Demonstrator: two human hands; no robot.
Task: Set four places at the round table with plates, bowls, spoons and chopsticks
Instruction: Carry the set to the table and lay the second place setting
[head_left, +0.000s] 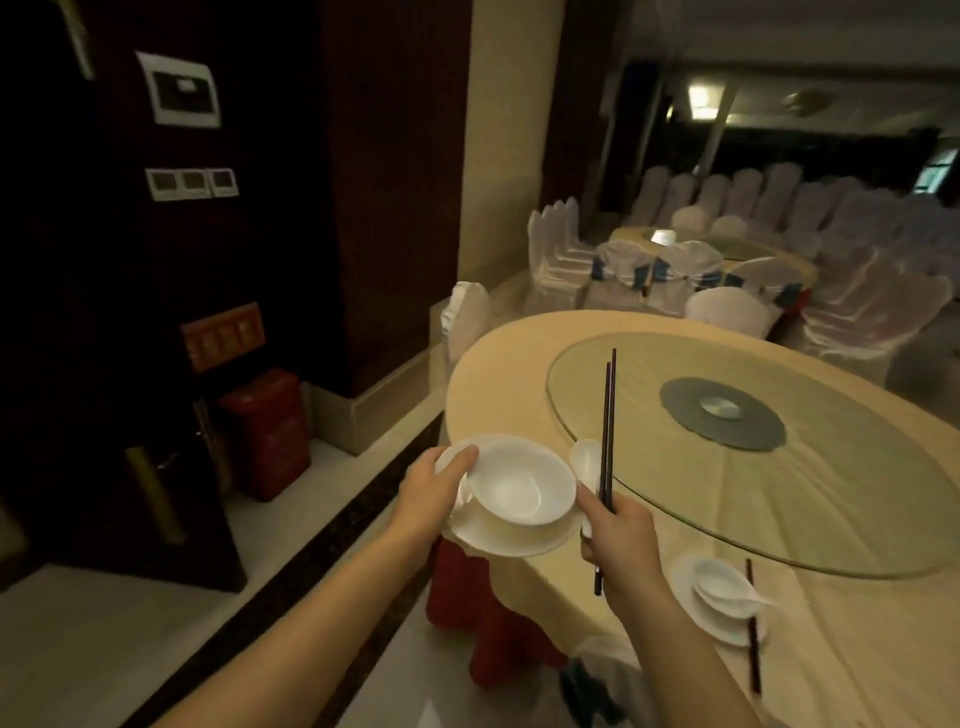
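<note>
My left hand grips a white plate with a white bowl on it, thumb over the rim, held at the left edge of the round table. My right hand holds a pair of dark chopsticks pointing up and away, together with a white spoon. A set place lies at the table's near edge: a plate, a bowl with a spoon, and chopsticks to their right.
A glass turntable covers the table's middle. White-covered chairs stand round the far side, and a second table with chairs is behind. A dark wall and a red bin are on the left.
</note>
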